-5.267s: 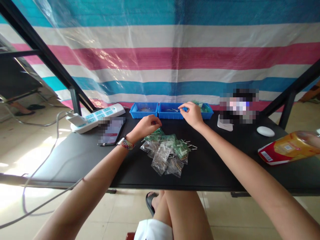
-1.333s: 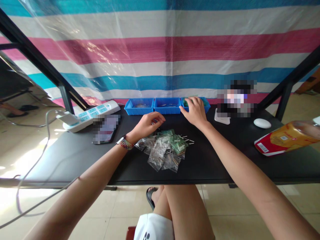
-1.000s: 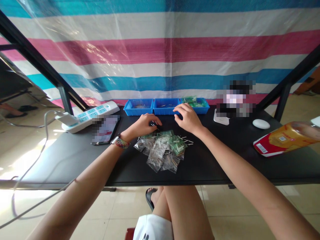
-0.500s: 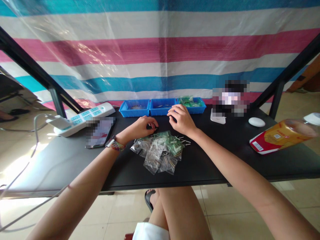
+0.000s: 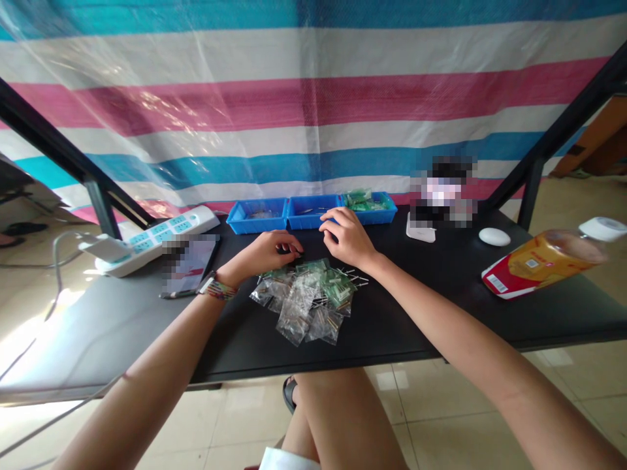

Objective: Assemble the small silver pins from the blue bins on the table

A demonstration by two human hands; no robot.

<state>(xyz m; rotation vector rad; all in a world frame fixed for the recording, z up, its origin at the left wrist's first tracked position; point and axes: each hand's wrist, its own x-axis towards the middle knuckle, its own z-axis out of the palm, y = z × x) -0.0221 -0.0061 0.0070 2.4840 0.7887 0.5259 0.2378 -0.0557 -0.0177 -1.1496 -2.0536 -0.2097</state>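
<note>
My left hand [image 5: 267, 250] rests on the black table [image 5: 421, 307] behind a heap of small clear bags [image 5: 306, 300] with green and metal parts. Its fingers are curled in a pinch on something small and dark that I cannot make out. My right hand [image 5: 347, 236] hovers just to the right of it, fingers bent and close together, near the front of the middle blue tray [image 5: 307, 213]. Loose metal pins [image 5: 360, 279] lie by the right wrist.
Three blue trays stand in a row at the back; the left one [image 5: 257, 216], the right one [image 5: 371, 207] holding green bags. A white power strip [image 5: 151, 235] and a phone [image 5: 189, 264] lie left. A white puck [image 5: 494, 236] and a tipped bottle [image 5: 541, 261] lie right.
My right hand has come back from the right blue tray to the spot beside my left hand. The left hand has stayed curled by the bags. The view has shifted slightly.
</note>
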